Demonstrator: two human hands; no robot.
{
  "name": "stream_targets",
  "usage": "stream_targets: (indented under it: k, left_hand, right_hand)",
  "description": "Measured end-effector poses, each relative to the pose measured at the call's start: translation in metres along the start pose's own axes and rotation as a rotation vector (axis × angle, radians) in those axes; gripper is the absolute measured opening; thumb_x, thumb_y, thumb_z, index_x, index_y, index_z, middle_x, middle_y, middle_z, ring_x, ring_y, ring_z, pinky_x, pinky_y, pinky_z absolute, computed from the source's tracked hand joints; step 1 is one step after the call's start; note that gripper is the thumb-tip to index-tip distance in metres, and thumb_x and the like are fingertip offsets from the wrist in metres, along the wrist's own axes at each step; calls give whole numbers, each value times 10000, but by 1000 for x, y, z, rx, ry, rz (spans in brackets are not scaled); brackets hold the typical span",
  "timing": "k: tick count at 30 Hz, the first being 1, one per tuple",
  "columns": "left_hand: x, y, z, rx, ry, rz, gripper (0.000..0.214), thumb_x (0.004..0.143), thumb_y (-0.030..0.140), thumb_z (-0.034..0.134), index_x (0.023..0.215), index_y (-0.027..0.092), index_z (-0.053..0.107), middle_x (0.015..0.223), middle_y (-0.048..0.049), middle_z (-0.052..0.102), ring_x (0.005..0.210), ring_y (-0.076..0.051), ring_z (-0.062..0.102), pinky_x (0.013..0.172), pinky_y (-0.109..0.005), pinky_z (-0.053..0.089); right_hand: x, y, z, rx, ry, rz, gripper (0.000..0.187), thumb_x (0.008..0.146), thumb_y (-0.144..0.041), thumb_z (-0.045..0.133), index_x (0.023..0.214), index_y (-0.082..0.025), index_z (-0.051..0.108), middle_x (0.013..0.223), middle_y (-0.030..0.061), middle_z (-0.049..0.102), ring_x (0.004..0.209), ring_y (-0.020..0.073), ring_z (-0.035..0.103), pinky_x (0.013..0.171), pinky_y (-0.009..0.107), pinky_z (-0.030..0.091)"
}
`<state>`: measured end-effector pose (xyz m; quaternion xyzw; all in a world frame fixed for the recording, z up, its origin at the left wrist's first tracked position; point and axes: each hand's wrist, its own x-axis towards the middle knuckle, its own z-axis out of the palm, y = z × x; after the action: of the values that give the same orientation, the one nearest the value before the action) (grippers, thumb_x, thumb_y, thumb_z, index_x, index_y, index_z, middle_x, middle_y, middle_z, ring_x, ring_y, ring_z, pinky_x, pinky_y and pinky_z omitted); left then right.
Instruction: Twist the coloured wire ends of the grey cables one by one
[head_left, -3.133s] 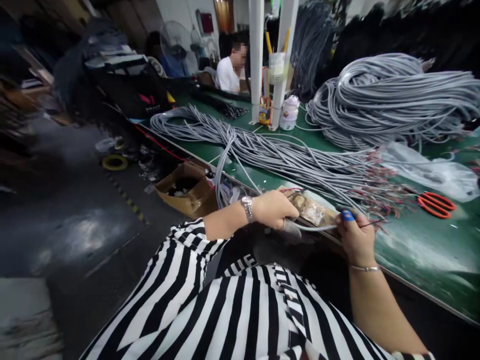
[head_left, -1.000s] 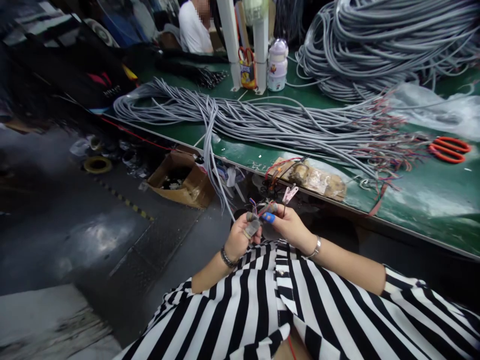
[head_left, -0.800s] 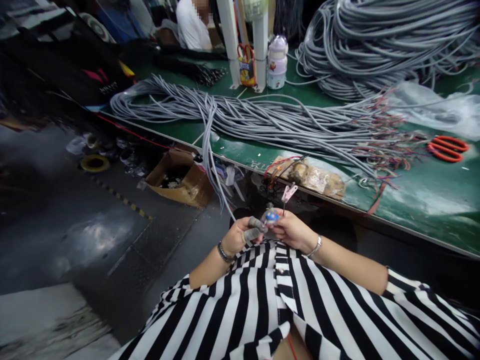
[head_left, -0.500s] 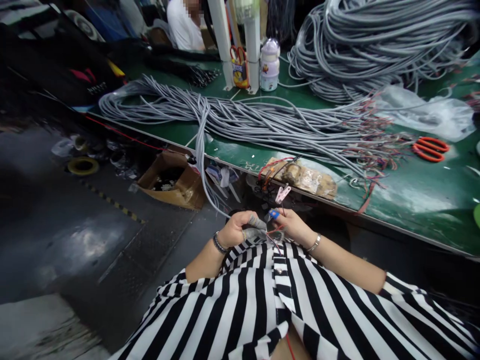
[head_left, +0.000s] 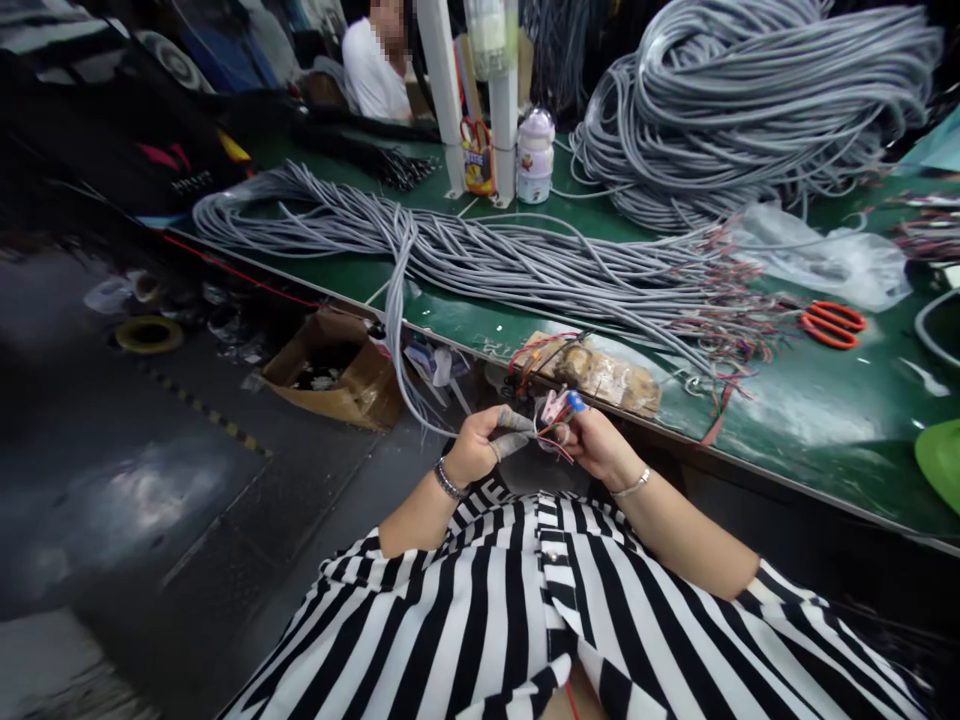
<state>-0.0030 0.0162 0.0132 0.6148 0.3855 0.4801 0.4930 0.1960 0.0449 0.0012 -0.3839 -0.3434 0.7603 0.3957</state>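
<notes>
My left hand [head_left: 480, 445] is closed in a pinch, its taped thumb and forefinger gripping a grey cable [head_left: 429, 422] close to its end. Thin red and dark wires [head_left: 556, 447] fan out of that end. On the other side, my right hand [head_left: 600, 445], with blue tape on the thumb, has its fingers bent around the thin wires; the exact contact is partly hidden. Right by its thumb is a pink clip [head_left: 553, 406], in front of the bench edge. The held cable runs up to a grey cable bundle [head_left: 480, 250] on the bench.
On the green bench [head_left: 825, 430] lie orange-handled scissors [head_left: 834, 325], a clear plastic bag [head_left: 840, 262] and a wooden block [head_left: 600, 375]. Behind are a bottle [head_left: 535, 160] and a large cable coil [head_left: 750, 110]. A cardboard box [head_left: 330, 370] stands below. A person [head_left: 375, 65] sits beyond.
Both hands have moved up and away from my body, bringing the cable end to the pink clip. My right thumb has risen beside the clip. The view has tilted slightly.
</notes>
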Motion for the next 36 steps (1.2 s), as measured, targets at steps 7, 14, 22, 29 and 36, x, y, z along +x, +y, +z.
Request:
stream_targets:
  k: [7, 14, 22, 29, 36]
  left_hand:
    - [9, -5, 7, -34, -6, -48, 240, 775, 364, 738, 874, 146, 724, 821, -55, 701, 768, -156, 646, 759, -287, 535]
    - [12, -10, 15, -48, -42, -90, 272, 721, 403, 774, 804, 148, 726, 769, -44, 700, 730, -153, 639, 753, -293, 536]
    - [6, -7, 11, -38, -76, -94, 267, 737, 391, 763, 827, 142, 728, 769, -51, 690, 719, -149, 633, 725, -276, 525]
    - [-14, 1, 2, 35, -132, -41, 261, 759, 400, 745, 824, 147, 736, 731, -57, 653, 662, -141, 606, 625, -248, 497]
    - [-38, -1, -5, 170, -151, 96, 153, 778, 329, 733, 828, 184, 742, 706, -59, 672, 656, -149, 604, 656, -279, 502]
  right_hand:
    - [7, 3, 5, 104, 37, -7, 533, 690, -694, 685, 667, -192, 509, 462, -75, 373, 407, 56, 268, 377, 200, 229]
    - [5, -5, 18, 206, 104, -23, 510, 636, -618, 778, 626, -188, 504, 417, -98, 340, 360, 41, 249, 348, 201, 245]
    - [4, 2, 15, 238, 121, 50, 573, 617, -714, 722, 639, -197, 477, 421, -84, 401, 348, 41, 290, 339, 191, 242]
    - [-1, 12, 0, 231, 181, 100, 515, 664, -659, 718, 771, -175, 578, 679, 11, 636, 379, 31, 315, 315, 185, 124]
    - [-9, 10, -11, 157, 145, 103, 481, 692, -625, 714, 748, -161, 603, 699, 15, 612, 410, 27, 273, 328, 172, 93]
